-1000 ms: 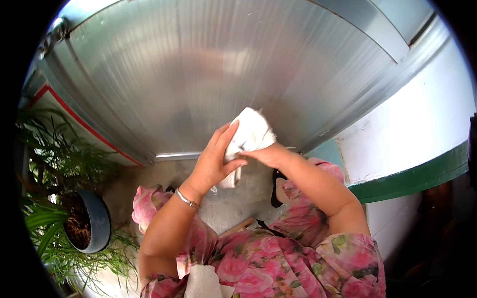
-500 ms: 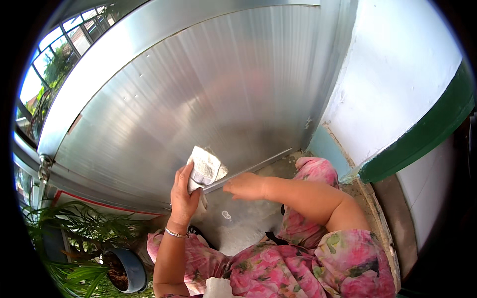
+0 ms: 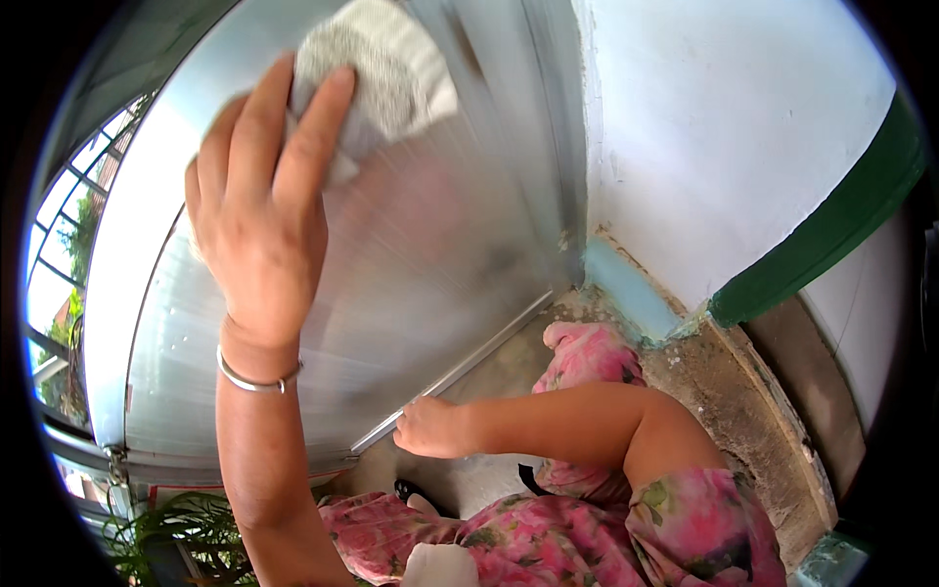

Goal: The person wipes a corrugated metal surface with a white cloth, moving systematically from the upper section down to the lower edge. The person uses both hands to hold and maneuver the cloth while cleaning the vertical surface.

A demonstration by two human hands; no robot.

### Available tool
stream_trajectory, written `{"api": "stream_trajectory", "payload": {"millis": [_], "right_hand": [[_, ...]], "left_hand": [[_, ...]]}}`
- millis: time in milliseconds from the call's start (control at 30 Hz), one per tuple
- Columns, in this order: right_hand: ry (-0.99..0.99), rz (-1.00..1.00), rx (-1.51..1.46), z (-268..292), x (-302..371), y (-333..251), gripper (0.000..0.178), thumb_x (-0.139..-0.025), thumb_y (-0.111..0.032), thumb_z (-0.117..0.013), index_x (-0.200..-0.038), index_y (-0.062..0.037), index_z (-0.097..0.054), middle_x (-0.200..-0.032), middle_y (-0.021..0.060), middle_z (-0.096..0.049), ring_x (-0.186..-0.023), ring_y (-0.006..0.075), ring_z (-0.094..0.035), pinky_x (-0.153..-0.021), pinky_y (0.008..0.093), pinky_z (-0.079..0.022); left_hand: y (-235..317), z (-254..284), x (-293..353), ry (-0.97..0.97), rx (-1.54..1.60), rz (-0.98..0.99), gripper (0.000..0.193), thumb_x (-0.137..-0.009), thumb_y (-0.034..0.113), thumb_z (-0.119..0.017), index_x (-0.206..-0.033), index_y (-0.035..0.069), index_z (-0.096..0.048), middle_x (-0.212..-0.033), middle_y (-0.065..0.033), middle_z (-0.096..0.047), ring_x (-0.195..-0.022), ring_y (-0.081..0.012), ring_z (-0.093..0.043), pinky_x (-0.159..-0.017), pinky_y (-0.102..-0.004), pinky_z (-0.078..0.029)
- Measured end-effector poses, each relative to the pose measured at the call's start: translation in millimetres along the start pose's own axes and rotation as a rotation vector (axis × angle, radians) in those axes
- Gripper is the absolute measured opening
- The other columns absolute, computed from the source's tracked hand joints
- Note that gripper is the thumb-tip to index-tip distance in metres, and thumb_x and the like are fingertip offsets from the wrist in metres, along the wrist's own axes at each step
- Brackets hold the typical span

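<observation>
My left hand, a bracelet on its wrist, is raised at the upper left with its fingers on a folded whitish cloth. The cloth lies against the upper part of a shiny metal door panel; the fingers cover its left side. Lower down, my right hand is closed, close to the metal strip along the panel's bottom edge. Nothing shows in its curled fingers. Whether it touches the strip I cannot tell.
A white wall with a green band rises at the right, above a worn concrete ledge. Potted-plant leaves fill the lower left. Barred windows line the far left. My legs in pink flowered cloth are bent below.
My left hand has carried the cloth from low by the panel up to its upper part. The right hand has shifted a little left and down, its fingers more curled. The view has turned.
</observation>
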State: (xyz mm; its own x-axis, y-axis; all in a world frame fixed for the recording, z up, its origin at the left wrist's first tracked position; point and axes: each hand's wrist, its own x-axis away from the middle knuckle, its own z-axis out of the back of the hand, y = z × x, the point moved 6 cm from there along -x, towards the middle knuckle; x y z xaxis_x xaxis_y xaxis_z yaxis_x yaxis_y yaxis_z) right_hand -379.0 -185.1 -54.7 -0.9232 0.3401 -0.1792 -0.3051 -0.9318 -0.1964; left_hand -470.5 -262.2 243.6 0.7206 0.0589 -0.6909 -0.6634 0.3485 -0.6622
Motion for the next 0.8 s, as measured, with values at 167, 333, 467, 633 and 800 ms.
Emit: {"api": "stream_trajectory", "payload": {"millis": [167, 333, 467, 633, 800], "right_hand": [[0.04, -0.004, 0.002, 23.1, 32.7, 2.8, 0.014, -0.075, -0.013, -0.059, -0.085, -0.0028, -0.058, -0.082, 0.0086, -0.061, -0.078, 0.0238, -0.06, -0.061, 0.0351, -0.049], [0.1, -0.014, 0.019, 25.9, 59.3, 3.2, 0.013, -0.073, -0.016, -0.06, -0.082, -0.0071, -0.059, -0.076, 0.0044, -0.058, -0.073, 0.0196, -0.058, -0.057, 0.0301, -0.044], [0.197, -0.026, -0.028, 31.4, 68.0, -2.8, 0.009, -0.073, -0.017, -0.061, -0.075, -0.0085, -0.06, -0.073, 0.003, -0.058, -0.072, 0.0188, -0.057, -0.056, 0.0299, -0.043], [0.167, -0.083, -0.163, 21.6, 72.2, -5.8, 0.012, -0.073, -0.018, -0.058, -0.077, -0.0077, -0.063, -0.074, 0.0054, -0.06, -0.07, 0.0199, -0.057, -0.057, 0.0302, -0.043], [0.068, -0.121, -0.17, 17.9, 70.5, -11.7, 0.02, -0.072, -0.02, -0.061, -0.084, -0.0071, -0.069, -0.086, 0.0077, -0.065, -0.08, 0.0254, -0.061, -0.063, 0.0365, -0.046]], "left_hand": [[17.7, -62.0, -17.0, 0.0, -0.168, -0.039, 0.048, -0.075, -0.002, -0.06, -0.118, 0.02, -0.063, -0.121, 0.0014, -0.061, -0.103, -0.0174, -0.058, -0.086, -0.0309, -0.044], [68.7, -90.4, -1.4, -0.055, -0.061, -0.077, 0.032, -0.079, 0.013, -0.059, -0.111, 0.013, -0.065, -0.118, -0.0019, -0.061, -0.1, -0.0215, -0.055, -0.073, -0.0317, -0.042], [107.6, -111.3, 35.4, -0.215, 0.083, -0.109, 0.034, -0.079, 0.013, -0.058, -0.113, 0.01, -0.063, -0.122, -0.005, -0.059, -0.1, -0.0228, -0.054, -0.074, -0.033, -0.041], [170.4, -148.4, 93.8, -0.469, 0.246, -0.175, 0.033, -0.081, 0.014, -0.057, -0.114, 0.009, -0.062, -0.13, -0.0079, -0.054, -0.107, -0.0251, -0.051, -0.079, -0.0374, -0.042], [228.9, -181.1, 155.4, -0.514, 0.325, -0.333, 0.036, -0.081, 0.016, -0.055, -0.115, 0.006, -0.06, -0.131, -0.0116, -0.05, -0.113, -0.0259, -0.046, -0.082, -0.0403, -0.042]]}}
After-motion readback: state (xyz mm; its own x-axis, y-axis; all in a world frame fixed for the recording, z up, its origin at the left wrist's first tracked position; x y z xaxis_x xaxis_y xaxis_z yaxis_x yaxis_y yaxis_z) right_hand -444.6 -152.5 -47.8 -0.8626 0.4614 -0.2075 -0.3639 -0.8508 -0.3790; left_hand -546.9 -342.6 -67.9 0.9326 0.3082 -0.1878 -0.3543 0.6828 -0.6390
